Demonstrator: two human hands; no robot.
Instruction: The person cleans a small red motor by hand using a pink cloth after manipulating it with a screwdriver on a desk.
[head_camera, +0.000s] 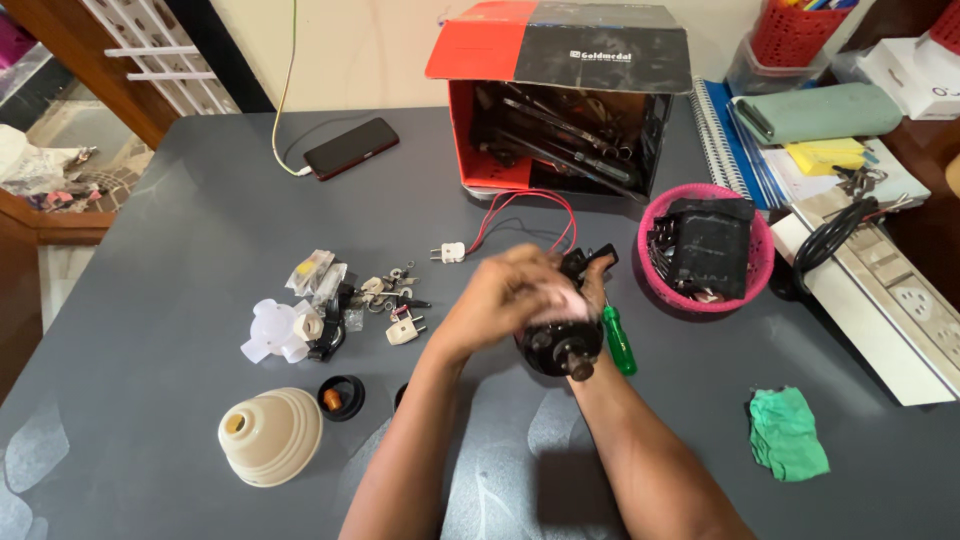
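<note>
Both my hands meet over the middle of the grey table (200, 200). My right hand (592, 290) grips a round black motor-like part (558, 350) with a short shaft pointing at me. My left hand (505, 295) rests curled on top of it, fingers blurred, pressing a pale pink scrap against the part. A green-handled screwdriver (619, 340) lies just right of the part. Red wires (520, 215) run from behind my hands to a small white plug (449, 253).
An open red and black box of tools (560, 130) stands at the back. A pink basket (752, 270) holds black parts. Left lie a cream dome (270, 436), a white fan piece (278, 330), small hardware (385, 295), a phone (351, 148). A green cloth (787, 432) and power strip (890, 300) sit right.
</note>
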